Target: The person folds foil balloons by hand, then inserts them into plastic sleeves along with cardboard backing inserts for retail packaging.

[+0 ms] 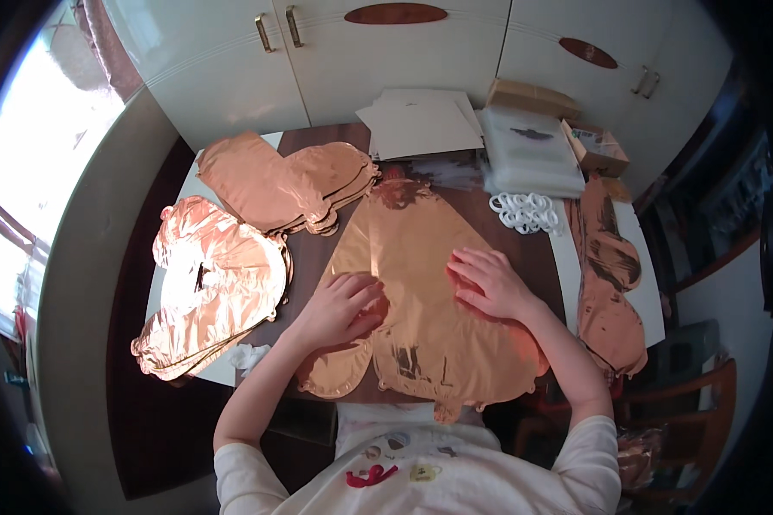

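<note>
A flat, uninflated rose-gold foil balloon (421,283) lies folded in front of me, with a lengthwise crease left of its middle and scalloped tabs along its near edge. My left hand (345,311) rests on its left part, fingers bent and thumb apart, fingertips near the crease. On the right side my right hand (489,281) lies over the foil with its fingers spread. Both palms are hidden, and neither hand visibly pinches the foil. The balloon's near end hangs slightly past the table edge by my shirt.
Flat foil balloons are stacked at far left (249,184), nearer left (215,283) and right (610,283). White rings (524,213), clear plastic bags (532,154), white sheets (423,124) and a small open box (594,148) stand at the back. A wooden chair (704,421) is at right.
</note>
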